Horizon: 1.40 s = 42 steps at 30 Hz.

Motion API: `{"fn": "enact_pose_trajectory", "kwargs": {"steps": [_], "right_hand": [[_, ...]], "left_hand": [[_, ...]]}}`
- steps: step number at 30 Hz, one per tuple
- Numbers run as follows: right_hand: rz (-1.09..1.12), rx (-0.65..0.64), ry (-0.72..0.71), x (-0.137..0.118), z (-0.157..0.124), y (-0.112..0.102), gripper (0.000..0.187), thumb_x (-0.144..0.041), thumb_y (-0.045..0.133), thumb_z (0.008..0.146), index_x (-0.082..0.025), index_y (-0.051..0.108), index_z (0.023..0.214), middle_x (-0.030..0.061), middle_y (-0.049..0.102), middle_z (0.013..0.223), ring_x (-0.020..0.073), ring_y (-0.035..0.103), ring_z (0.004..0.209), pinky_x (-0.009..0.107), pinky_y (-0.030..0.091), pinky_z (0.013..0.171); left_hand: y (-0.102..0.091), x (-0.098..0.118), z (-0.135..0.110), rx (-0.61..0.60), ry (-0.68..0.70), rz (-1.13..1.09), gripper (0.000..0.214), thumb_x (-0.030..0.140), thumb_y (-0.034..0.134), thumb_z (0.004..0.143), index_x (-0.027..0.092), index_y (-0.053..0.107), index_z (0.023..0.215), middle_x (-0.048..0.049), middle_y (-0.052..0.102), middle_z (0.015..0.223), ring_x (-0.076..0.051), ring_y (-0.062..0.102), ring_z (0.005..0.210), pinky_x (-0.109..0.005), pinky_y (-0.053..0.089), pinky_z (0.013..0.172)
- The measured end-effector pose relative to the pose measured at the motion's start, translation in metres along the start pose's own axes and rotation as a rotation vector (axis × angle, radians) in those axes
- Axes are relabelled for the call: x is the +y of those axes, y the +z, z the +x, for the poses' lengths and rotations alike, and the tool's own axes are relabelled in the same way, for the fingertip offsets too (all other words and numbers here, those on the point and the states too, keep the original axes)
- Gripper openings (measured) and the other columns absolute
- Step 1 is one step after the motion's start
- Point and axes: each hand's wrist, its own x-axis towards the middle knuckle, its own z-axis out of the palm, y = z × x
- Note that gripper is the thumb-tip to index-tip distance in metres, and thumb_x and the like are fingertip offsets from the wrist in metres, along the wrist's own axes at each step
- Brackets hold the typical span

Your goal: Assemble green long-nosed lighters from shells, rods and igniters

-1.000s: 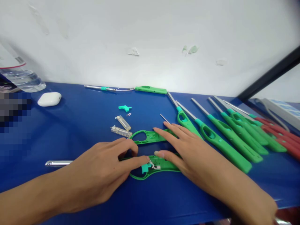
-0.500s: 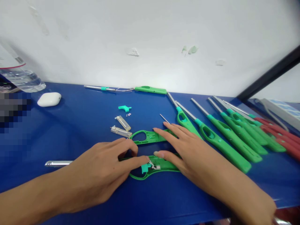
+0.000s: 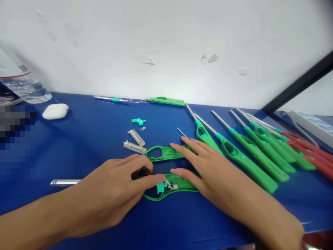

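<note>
A long gas lighter lies apart in two green shell halves. My left hand point(image 3: 117, 194) is closed over the neck end of the lower half point(image 3: 156, 199), its thumb on the white wires beside the turquoise trigger point(image 3: 161, 188). Part of that grip is hidden under the hand. A silver lighter tube point(image 3: 65, 182) sticks out to the hand's left. My right hand point(image 3: 205, 163) is spread, its fingertips resting on the upper half point(image 3: 166, 152) and its thumb at the lower half. Both halves show their hollow insides.
Two clear fuel tanks point(image 3: 136, 138) and a loose turquoise trigger point(image 3: 138, 121) lie behind my left hand. Several green lighters point(image 3: 249, 166) and red ones point(image 3: 309, 146) lie at right. A partly opened lighter point(image 3: 166, 101), white case point(image 3: 55, 111) and bottle point(image 3: 26, 88) stand near the wall.
The view has shifted very slightly. Both hands and the lighter halves keep almost the same places, and nothing has been taken up or let go.
</note>
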Motion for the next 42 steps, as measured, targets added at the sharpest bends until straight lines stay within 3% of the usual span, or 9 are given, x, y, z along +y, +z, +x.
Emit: {"fn": "enact_pose_trajectory", "kwargs": {"steps": [36,42], "right_hand": [[0.018,-0.042,0.02,-0.0025,0.0006,-0.0045,0.062,-0.057,0.048,0.112,-0.021,0.054,0.161,0.0193,0.054,0.164,0.0394,0.048,0.154,0.062,0.05,0.118],[-0.003,-0.108,-0.075,0.0,0.0015,-0.007,0.055,-0.023,0.03,0.114,-0.017,0.046,0.166,0.0169,0.056,0.163,0.0345,0.044,0.157,0.057,0.045,0.124]], "left_hand": [[-0.0022,0.002,-0.0001,0.004,-0.016,-0.005,0.054,0.003,0.04,0.105,0.03,0.058,0.147,-0.0068,0.066,0.118,-0.022,0.069,0.097,-0.033,0.057,0.079],[-0.0024,0.0012,0.0011,0.013,0.0,0.002,0.052,0.004,0.04,0.105,0.028,0.06,0.146,-0.007,0.067,0.116,-0.021,0.069,0.094,-0.032,0.058,0.078]]}}
